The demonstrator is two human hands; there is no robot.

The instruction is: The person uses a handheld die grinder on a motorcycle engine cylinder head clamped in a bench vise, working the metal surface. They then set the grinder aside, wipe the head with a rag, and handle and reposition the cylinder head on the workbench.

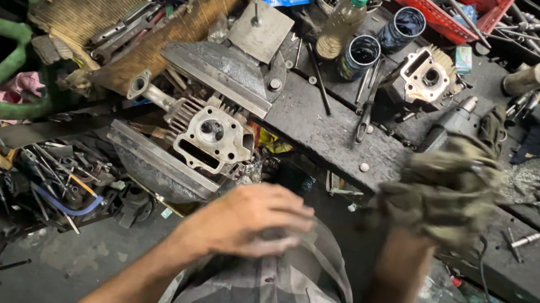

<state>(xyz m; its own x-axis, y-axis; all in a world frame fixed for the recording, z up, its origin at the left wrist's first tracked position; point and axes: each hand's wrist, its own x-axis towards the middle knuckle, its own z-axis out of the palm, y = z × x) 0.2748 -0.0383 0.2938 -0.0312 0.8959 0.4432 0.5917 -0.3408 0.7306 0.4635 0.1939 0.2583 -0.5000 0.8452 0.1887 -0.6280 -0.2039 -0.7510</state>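
Right hand is clutching a grimy rag, fingers closed, at the bench's near edge. Left hand is resting curled against shirt, holding nothing. Cylinder head is sitting clamped at left, looking still dirty, wiping not begun.

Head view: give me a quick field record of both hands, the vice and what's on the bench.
left hand: bare, resting against the person's checked shirt
right hand: hidden inside a bunched dirty rag, raised, blurred
vice: clamps a finned cylinder head
bench: dark, greasy; second cylinder head, oil bottle, two dark tins, red basket
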